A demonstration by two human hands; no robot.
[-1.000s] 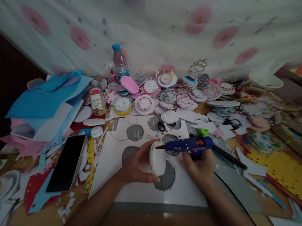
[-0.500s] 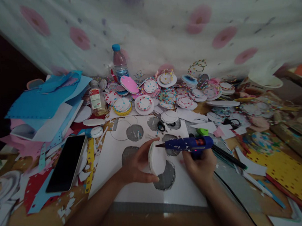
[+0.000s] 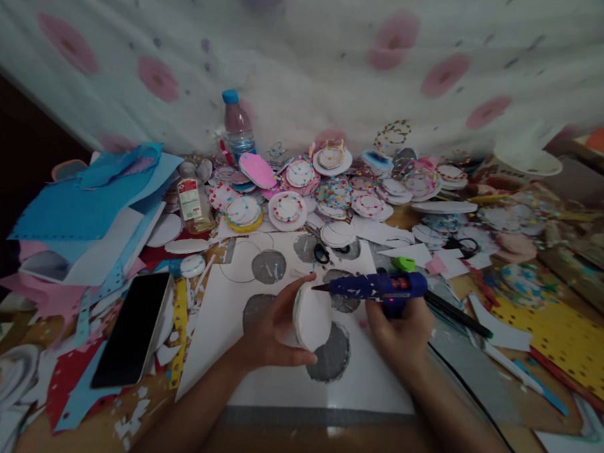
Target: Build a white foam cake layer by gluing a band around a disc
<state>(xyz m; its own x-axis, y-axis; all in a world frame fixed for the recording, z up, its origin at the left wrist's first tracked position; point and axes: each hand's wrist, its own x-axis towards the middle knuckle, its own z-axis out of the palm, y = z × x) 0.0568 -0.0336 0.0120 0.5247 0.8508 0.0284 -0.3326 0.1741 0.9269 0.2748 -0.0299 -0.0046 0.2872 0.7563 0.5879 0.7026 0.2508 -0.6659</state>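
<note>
Between the thumb and fingers of my left hand (image 3: 272, 332) a white round disc (image 3: 314, 318) is held up on its edge, its flat face turned to the right. My right hand (image 3: 402, 334) grips a blue glue gun (image 3: 379, 287) with a small red light on it. The dark nozzle tip points left and meets or nearly meets the disc's upper face; I cannot tell if it touches. Beneath both hands lies a white sheet (image 3: 215, 376) with several round holes cut out, showing grey below.
A black phone (image 3: 131, 329) and colored foam scraps lie on the left. Behind are decorated discs (image 3: 287, 209), a water bottle (image 3: 239, 123), a glass bottle (image 3: 191, 201) and scissors (image 3: 322, 253). Black pens (image 3: 458, 312) and yellow dotted foam (image 3: 562, 341) are at right. The gun's cord (image 3: 467, 391) runs to the lower right.
The disc has turned slightly and shifted a little left in my left hand. The glue gun has moved slightly left with it, its nozzle still at the disc's upper part.
</note>
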